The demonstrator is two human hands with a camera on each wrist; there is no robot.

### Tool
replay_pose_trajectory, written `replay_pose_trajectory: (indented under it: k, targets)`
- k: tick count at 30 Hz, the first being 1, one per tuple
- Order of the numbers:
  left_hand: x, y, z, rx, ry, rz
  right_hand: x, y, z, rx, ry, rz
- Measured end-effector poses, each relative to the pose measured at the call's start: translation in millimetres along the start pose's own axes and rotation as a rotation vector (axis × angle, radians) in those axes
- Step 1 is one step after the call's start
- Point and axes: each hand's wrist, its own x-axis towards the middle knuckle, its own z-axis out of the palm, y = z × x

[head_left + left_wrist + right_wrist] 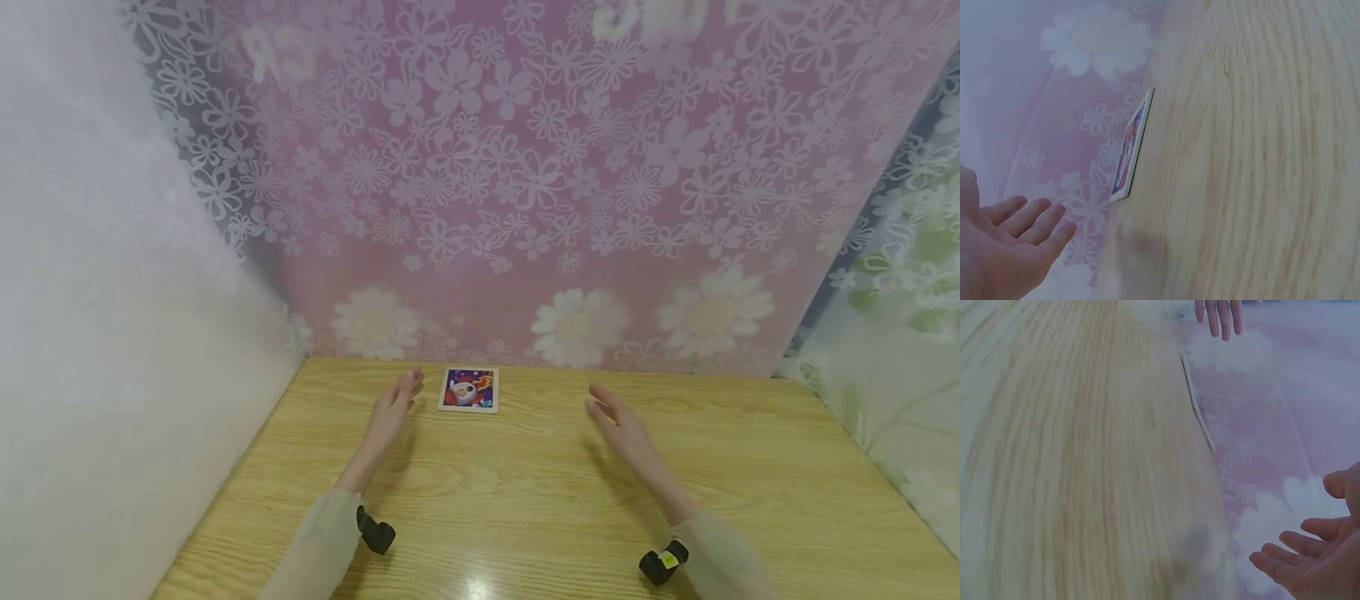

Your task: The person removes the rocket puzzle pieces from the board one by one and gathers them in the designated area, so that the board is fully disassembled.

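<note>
One pink flowered cloth (480, 192) is hanging behind the work area and displaying three large white daisies along its lower part. One pale cloth (135, 292) is covering the left side; one green-printed cloth (900, 333) is covering the right. One wood-grain table (510, 483) is extending forward from the pink cloth. Two pale sleeves, left sleeve (318, 533) and right sleeve (720, 554), are reaching over it.

Two hands are hovering above the surface, palms facing inward. Left hand (390, 407): four fingers are extending, tips slightly apart; the thumb is showing only partly. Right hand (622, 425): fingers are extending with small gaps, and the thumb is standing away from them.

One picture card (468, 390) is lying flat, face up, near the table's far edge, between the hands. It is resting near the left fingertips without contact and well apart from the right ones. Its far side is running roughly parallel to the table edge; the orange patch is pointing toward the far right corner. The outline is appearing nearly square, so I am not distinguishing a long axis.

Two black wrist devices, left device (377, 533) and right device (660, 565), are sitting at the cuffs.
</note>
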Motion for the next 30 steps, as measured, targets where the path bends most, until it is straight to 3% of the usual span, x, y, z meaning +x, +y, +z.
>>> replay_pose_trajectory:
  k: [8,12,18,26,30]
  targets:
    - [18.0,-13.5,6.4,-0.071,-0.033,-0.050,26.0,-1.1,34.0,0.058,-0.021,0.016]
    - [25.6,-18.4,10.1,-0.058,-0.074,-0.093,37.5,-4.1,46.6,0.122,-0.047,0.018]
    - [35.2,-25.3,14.0,-0.040,-0.106,-0.138,54.1,-11.4,61.0,0.269,-0.095,0.105]
    - [45.5,-32.0,18.4,-0.116,-0.106,-0.189,74.6,-17.4,81.2,0.400,-0.098,0.200]
    - [48.8,-31.1,20.5,-0.122,-0.095,-0.221,84.6,-18.7,91.3,0.451,-0.154,0.222]
